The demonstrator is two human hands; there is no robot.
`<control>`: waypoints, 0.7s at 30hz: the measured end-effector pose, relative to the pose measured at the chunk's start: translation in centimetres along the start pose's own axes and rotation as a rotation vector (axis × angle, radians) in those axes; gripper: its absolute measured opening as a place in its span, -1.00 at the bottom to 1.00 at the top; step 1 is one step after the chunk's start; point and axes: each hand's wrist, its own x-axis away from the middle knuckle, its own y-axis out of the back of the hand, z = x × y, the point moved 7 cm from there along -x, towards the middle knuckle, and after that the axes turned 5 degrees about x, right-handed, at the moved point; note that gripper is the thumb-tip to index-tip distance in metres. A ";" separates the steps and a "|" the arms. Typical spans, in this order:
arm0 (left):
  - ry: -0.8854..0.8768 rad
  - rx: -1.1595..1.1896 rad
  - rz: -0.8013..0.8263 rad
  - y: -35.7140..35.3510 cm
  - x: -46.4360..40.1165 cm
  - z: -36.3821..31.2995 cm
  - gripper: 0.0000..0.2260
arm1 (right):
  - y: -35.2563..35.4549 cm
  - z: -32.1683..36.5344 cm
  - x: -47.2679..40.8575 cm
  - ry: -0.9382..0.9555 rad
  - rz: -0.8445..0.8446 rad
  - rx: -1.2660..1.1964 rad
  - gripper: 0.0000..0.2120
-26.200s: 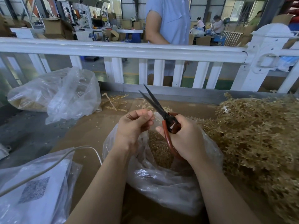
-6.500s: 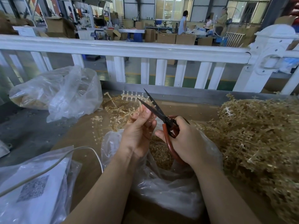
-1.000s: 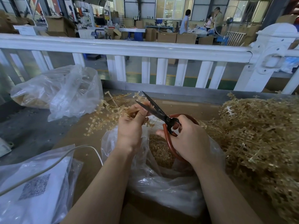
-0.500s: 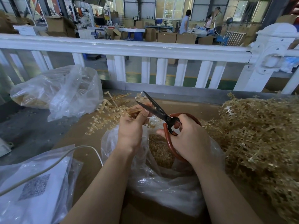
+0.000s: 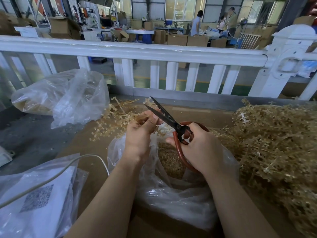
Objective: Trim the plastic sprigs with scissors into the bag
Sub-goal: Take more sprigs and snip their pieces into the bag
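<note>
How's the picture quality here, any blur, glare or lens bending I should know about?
Head view: wide-angle bending bows the white railing; the left hand and its sprig are slightly motion-smeared; the scissors read sharp; the bag shows soft sheen; the background windows glow bright.

Right hand (image 5: 202, 148) covers most of the scissors (image 5: 169, 120) handle loops. Sprig pile (image 5: 274, 143) at 3 o'clock cut by right edge. Bag (image 5: 171, 200) contents partly behind both wrists. Distant people at 1 o'clock blurred.
</note>
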 end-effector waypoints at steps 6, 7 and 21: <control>-0.011 0.068 0.002 0.0 -0.1 0.0 -0.85 | 0.0 -0.1 0.1 -0.005 -0.009 0.000 -0.35; -0.017 0.083 0.006 0.0 -0.1 0.0 -0.83 | -0.1 -0.1 0.1 -0.003 -0.007 0.002 -0.35; 0.065 0.079 0.004 0.0 0.0 0.4 -0.99 | -0.3 -0.6 -0.1 -0.045 -0.016 -0.004 -0.27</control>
